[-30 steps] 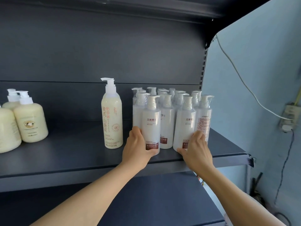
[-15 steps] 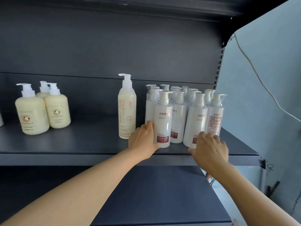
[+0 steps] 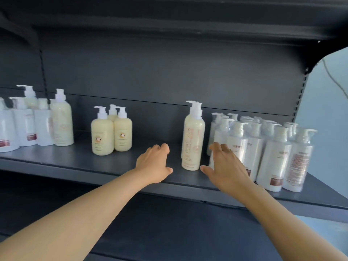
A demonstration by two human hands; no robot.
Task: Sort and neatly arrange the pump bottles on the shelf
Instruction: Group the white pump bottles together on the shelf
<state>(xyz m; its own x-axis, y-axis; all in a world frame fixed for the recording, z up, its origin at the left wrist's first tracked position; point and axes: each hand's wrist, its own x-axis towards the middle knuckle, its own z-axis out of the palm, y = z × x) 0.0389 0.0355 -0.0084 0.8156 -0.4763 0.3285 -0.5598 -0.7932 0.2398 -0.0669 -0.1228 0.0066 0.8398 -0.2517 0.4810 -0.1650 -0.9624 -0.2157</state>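
Two bare hands reach over the front edge of a dark metal shelf (image 3: 56,162) on which pump bottles stand in four loose groups. Largest is the white bottle cluster (image 3: 263,147), packed tight toward the shelf's right end, its front row close to the front edge. A mixed group (image 3: 37,127) of white and cream bottles crowds the left end, partly cut off by the picture's border. Three squat cream bottles (image 3: 111,134) stand together left of centre. One tall cream bottle (image 3: 193,140) stands alone just left of the white cluster, near the front edge.

Both hands are empty. The left hand (image 3: 153,164) hovers over bare shelf to the left of the tall cream bottle, fingers loosely curled, gripping nothing. The right hand (image 3: 226,166) is spread in front of the white cluster, thumb pointing toward the tall bottle's base; whether its fingertips touch the wrapped bottles cannot be told, as the view is blurred.

Risk lies mostly with that lone tall bottle: narrow and high, it would likely tip if either hand clipped it sideways, and could roll off the front edge. A careless sweep of the right hand might also nudge the cluster's front row forward, and a knock there could topple neighbours standing shoulder to shoulder.
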